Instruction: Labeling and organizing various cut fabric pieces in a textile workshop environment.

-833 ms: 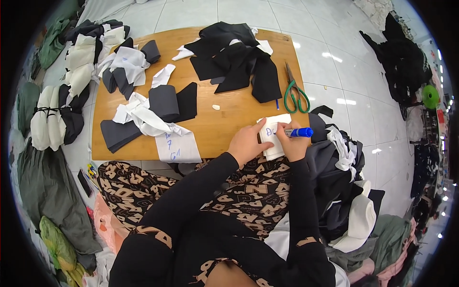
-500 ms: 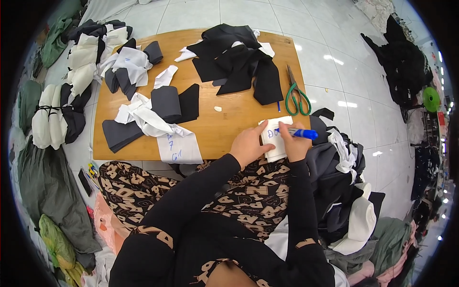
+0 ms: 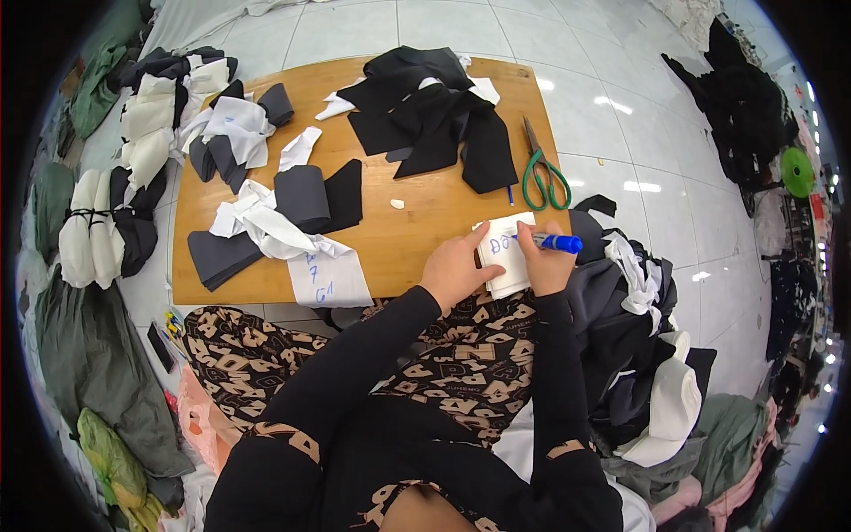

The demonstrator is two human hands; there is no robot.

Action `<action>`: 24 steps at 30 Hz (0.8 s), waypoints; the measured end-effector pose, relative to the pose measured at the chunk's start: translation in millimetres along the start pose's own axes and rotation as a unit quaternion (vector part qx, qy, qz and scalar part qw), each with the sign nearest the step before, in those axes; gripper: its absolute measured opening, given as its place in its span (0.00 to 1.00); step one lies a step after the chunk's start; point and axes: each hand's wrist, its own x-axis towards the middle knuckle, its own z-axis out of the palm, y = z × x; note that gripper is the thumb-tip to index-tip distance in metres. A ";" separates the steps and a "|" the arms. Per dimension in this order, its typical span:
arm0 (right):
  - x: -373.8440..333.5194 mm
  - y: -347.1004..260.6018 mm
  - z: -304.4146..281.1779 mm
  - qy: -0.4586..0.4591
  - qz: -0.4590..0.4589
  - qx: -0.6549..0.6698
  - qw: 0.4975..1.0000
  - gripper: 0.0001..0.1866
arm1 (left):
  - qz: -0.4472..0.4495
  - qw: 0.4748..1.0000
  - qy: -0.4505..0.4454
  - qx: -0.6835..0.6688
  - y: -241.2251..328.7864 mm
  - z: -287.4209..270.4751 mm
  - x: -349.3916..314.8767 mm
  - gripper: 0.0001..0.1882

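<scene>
A small stack of white pieces (image 3: 509, 270), cloth or paper, lies at the near right edge of the table. Blue handwriting marks its top. My left hand (image 3: 454, 269) grips the stack's left side, thumb and forefinger along its edges. Between the fingers of my right hand (image 3: 547, 264) is a blue marker (image 3: 566, 242), its tip end at the writing and its blue end pointing right. Just beyond are green-handled scissors (image 3: 542, 177), lying with their blades away from me. A blue pen (image 3: 511, 197), partly under black cloth, shows beside them.
Black cut cloth (image 3: 434, 115) is heaped at the table's (image 3: 425, 257) far side. Grey rolls (image 3: 302, 197) and white strips (image 3: 266, 222) lie on the left, near a marked white sheet (image 3: 330, 279). Dark and white fabric (image 3: 612, 293) is piled against the table's right side.
The marker has moved slightly along the top white piece, and more blue writing shows there. My left hand still holds the stack. The whole view has shifted a little.
</scene>
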 end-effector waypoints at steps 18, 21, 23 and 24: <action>-16.8 -12.4 -12.6 0.114 0.139 0.415 0.892 0.10 | 0.071 0.989 0.125 -0.020 -19.7 20.7 -19.6 0.39; -39.6 4.1 -3.0 0.022 0.155 0.414 0.897 0.12 | 0.067 0.991 0.103 -0.048 -15.7 29.8 -15.9 0.37; -32.8 -7.4 1.3 0.061 0.145 0.371 0.915 0.09 | 0.102 0.988 0.110 -0.028 -22.9 28.2 -1.4 0.38; -27.8 -4.7 -5.3 0.052 0.130 0.347 0.927 0.09 | 0.072 0.996 0.059 -0.005 -14.1 16.3 4.5 0.39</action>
